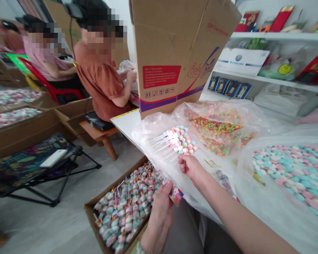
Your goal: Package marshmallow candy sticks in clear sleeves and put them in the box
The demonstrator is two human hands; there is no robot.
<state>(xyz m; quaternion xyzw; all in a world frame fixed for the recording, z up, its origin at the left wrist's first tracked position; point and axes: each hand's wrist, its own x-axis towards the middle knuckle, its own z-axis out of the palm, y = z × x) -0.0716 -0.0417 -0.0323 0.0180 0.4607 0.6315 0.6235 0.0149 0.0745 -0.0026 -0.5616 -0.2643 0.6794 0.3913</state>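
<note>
My left hand is closed on a small clear plastic bag with a colourful printed end, above the edge of the table. My right hand has its fingers curled together beside a pile of candy skewers. These are pink, white and blue candies on thin white sticks, and the sticks point left toward the table edge. Whatever the right fingers pinch is hidden. A flat printed bag and a bit of gold tie lie right of that hand.
Below left stands a carton of wrapped candy skewers. Plastic sheeting holds small colourful candies and loose pastel candies. A tall cardboard box blocks the table's far end. A co-worker sits beyond; a folding stool stands left.
</note>
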